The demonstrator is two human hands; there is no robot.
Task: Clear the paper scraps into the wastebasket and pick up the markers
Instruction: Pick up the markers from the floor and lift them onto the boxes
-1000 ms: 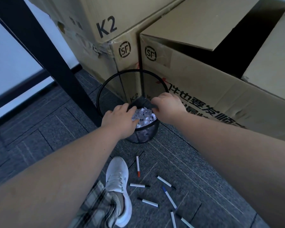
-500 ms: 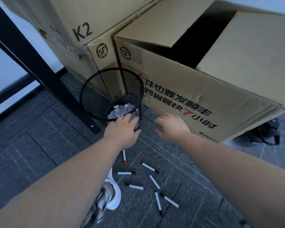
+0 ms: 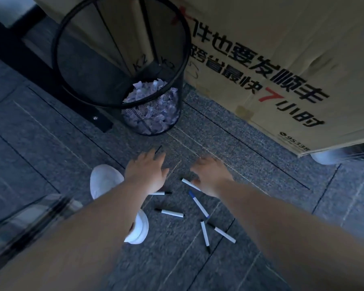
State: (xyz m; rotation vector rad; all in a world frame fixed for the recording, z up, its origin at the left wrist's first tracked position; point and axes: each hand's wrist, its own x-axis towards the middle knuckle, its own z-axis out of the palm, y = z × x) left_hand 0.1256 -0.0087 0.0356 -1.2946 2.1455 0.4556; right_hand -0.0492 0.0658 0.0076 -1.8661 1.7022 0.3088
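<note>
A black mesh wastebasket (image 3: 178, 66) stands on the carpet with crumpled white paper scraps (image 3: 144, 92) in its bottom. Several white markers lie scattered on the floor below it: a blue-capped marker (image 3: 198, 204), a black-capped marker (image 3: 170, 213), two crossed ones (image 3: 205, 233) lower right. My left hand (image 3: 146, 172) hovers palm down, fingers spread, over one marker (image 3: 161, 193). My right hand (image 3: 210, 174) is also spread and empty, its fingers right beside another marker (image 3: 189, 183). Both hands hold nothing.
A large printed cardboard box (image 3: 282, 59) stands right of the basket, more boxes behind it. A black table leg (image 3: 51, 85) runs diagonally at left. My white shoe (image 3: 105, 180) rests on the grey carpet tiles by my left hand.
Both hands left the basket rim and came down toward the markers on the floor. The view tilted down and closer to the carpet.
</note>
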